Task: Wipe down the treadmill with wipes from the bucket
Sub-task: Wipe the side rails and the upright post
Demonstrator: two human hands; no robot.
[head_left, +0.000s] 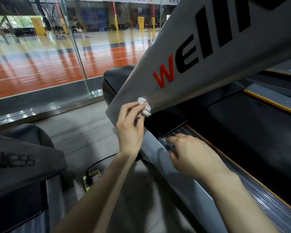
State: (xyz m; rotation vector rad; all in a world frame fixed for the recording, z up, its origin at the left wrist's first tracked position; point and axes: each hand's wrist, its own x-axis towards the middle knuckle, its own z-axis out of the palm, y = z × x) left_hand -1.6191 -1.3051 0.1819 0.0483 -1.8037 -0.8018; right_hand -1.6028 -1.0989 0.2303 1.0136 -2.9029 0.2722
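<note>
Grey-painted treadmill upright [200,64], long axis slanting from its lower end by the deck front up toward upper right, red-and-black lettering along it. Crumpled white wipe [144,107], wadded, no clear long axis, pressed against the upright's lower edge, below the red letter. Left hand [129,130]: grip pinched round the wipe. Right hand [191,157]: grip relaxed, holding nothing, resting on the ribbed side rail [242,190]. Step judged: wiping the upright's low end. Next move likely calling for strokes along the slant under steady pressure.

Left hand [129,132] pinches a wipe [144,106]; right hand [191,155] lies lower, fingers seemingly curled.
</note>
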